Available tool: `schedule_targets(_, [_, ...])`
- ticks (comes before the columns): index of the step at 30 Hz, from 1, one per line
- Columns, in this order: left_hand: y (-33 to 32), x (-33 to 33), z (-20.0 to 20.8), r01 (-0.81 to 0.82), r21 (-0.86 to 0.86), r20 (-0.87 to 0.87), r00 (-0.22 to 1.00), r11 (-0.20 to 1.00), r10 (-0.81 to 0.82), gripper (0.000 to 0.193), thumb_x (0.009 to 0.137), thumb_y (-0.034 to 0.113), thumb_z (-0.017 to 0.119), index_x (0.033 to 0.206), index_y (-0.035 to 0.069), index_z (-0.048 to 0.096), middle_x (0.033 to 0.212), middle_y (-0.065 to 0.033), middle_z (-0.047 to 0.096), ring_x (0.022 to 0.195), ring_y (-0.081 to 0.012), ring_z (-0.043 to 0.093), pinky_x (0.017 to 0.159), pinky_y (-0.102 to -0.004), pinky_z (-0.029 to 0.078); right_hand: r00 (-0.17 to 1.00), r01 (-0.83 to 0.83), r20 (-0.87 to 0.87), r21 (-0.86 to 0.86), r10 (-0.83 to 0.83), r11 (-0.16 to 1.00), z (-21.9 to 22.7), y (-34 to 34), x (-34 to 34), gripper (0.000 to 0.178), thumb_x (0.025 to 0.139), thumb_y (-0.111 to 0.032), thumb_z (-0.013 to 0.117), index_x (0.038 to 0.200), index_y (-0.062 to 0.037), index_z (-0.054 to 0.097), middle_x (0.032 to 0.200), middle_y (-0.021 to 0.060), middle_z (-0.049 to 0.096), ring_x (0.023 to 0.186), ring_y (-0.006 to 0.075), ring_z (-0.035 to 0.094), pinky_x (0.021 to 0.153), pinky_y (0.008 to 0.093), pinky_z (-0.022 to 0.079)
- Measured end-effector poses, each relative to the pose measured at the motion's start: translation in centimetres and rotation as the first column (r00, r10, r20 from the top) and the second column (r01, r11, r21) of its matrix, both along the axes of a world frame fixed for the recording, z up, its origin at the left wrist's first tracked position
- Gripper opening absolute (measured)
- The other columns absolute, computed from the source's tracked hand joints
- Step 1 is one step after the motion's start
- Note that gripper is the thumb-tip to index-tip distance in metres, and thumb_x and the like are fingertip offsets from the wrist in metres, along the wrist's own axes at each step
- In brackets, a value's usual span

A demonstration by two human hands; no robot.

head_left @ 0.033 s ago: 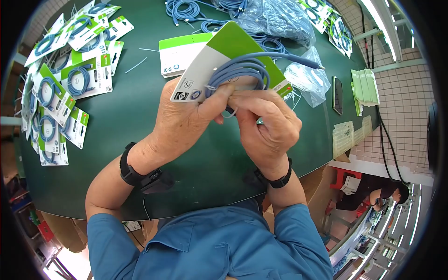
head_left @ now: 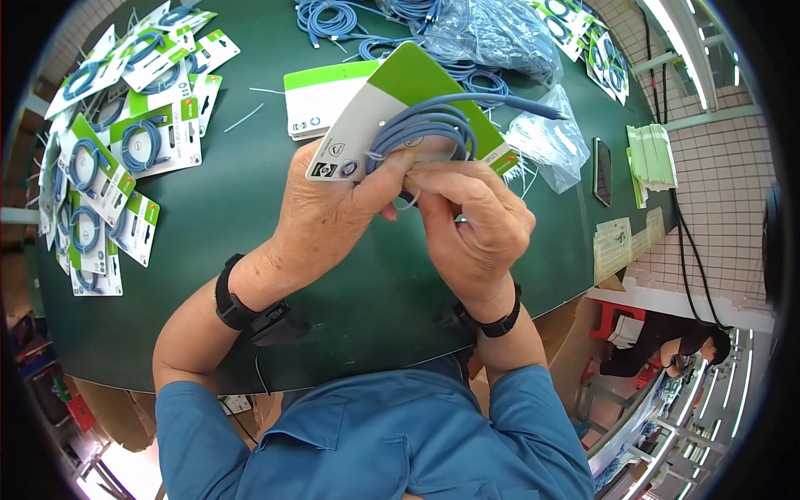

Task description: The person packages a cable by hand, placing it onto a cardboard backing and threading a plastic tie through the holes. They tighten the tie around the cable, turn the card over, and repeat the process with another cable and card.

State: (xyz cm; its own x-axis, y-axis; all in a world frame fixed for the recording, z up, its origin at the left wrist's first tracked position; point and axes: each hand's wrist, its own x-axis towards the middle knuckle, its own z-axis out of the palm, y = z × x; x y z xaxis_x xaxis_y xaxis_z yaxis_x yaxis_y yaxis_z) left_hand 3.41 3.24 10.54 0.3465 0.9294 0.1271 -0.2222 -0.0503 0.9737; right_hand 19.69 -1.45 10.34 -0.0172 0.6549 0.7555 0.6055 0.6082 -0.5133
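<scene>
A green-and-white backing card [head_left: 417, 79] is held up in front of me with a coiled blue cable [head_left: 433, 125] lying against it. One cable end sticks out past the card's right edge. My left hand [head_left: 329, 196] grips the card's lower left, its thumb pressed on the coil. Beside that thumb, my right hand [head_left: 475, 217] pinches a thin white tie [head_left: 408, 200], which bends in a loop under the coil. The fingertips of both hands nearly meet, and the tie's ends are hidden between them.
Finished-looking carded cables [head_left: 137, 150] pile up at the left. Behind the held card are a stack of blank cards [head_left: 321, 87], loose blue cables [head_left: 329, 21] and clear plastic bags [head_left: 500, 37]. A phone [head_left: 602, 171] and green-white cards [head_left: 652, 158] lie right. Another person [head_left: 667, 346] sits beyond.
The card and coil have tilted slightly, and the protruding cable end has shifted a little left. My right hand has moved slightly left; both hands keep their grip.
</scene>
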Motion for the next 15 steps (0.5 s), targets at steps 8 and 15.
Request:
schedule_targets(8, [-0.4, 2.8, 1.9, 0.006, -0.023, 0.074, 0.997, 1.0, -0.004, 0.017, 0.1, 0.008, 0.068, 0.113, -0.003, 0.071, 0.089, -0.0035, 0.072, 0.066, -0.0082, 0.064, 0.056, -0.0239, 0.053, 0.97, -0.019, 0.242, 0.014, 0.015, 1.0, 3.4, -1.0, 3.2, 0.025, 0.076, 0.01, 0.076, 0.097, -0.0029, 0.073, 0.092, 0.0114, 0.077, 0.073, 0.0249, 0.074, 0.061, 0.0325, 0.058])
schedule_targets(15, [-0.7, 4.4, 3.1, 0.02, -0.054, 0.065, 0.998, 0.998, -0.017, 0.016, 0.1, 0.007, 0.069, 0.111, -0.004, 0.07, 0.088, -0.0055, 0.072, 0.066, -0.0096, 0.064, 0.055, -0.0245, 0.054, 0.968, 0.063, 0.24, 0.054, -0.074, 0.997, 5.1, -1.4, 4.6, 0.024, 0.075, 0.005, 0.075, 0.096, -0.0051, 0.074, 0.091, 0.0073, 0.073, 0.071, 0.024, 0.072, 0.06, 0.034, 0.057])
